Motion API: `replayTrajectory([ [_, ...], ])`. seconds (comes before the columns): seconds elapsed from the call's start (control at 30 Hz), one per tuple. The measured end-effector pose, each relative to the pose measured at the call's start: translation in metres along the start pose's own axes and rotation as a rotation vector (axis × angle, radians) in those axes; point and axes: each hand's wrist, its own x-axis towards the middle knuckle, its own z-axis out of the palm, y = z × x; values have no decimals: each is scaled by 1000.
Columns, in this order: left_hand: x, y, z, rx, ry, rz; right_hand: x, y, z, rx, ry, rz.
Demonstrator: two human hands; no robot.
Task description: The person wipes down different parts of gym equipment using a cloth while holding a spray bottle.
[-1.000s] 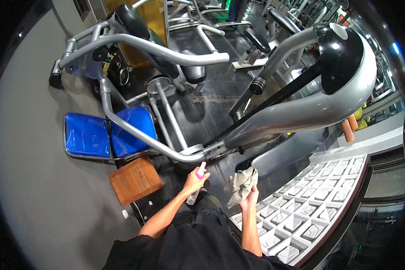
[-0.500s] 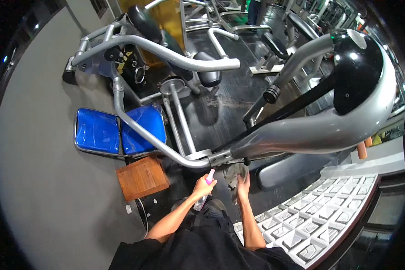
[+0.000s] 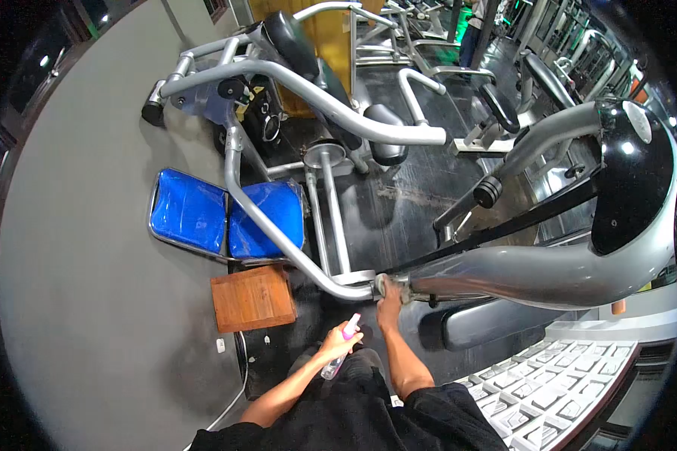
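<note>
My left hand is wrapped round a clear spray bottle with a white and pink top, held tilted in front of my body. My right hand reaches forward with a greyish cloth in its grip. The cloth lies against the silver frame of an exercise machine, at the joint where the curved tube meets the thick beam. Part of the cloth is hidden behind the fingers.
Left of the tube are a blue padded chair and a wooden stool. A black padded bench lies under the beam. A white patterned panel is at lower right. A person stands in the background.
My right hand has moved forward with the cloth, from in front of the machine onto its frame joint. The left hand still holds the spray bottle. The view has shifted slightly.
</note>
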Motion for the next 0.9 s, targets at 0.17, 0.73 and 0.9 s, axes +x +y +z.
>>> replayTrajectory([
  [0.17,-1,0,-16,-24,20,49,-15,1,-8,208,-17,-42],
  [0.73,-12,19,-24,-148,-53,127,12,16,2,234,-93,57],
  [0.9,-16,17,-26,-153,-44,156,68,23,-26,222,116,-131],
])
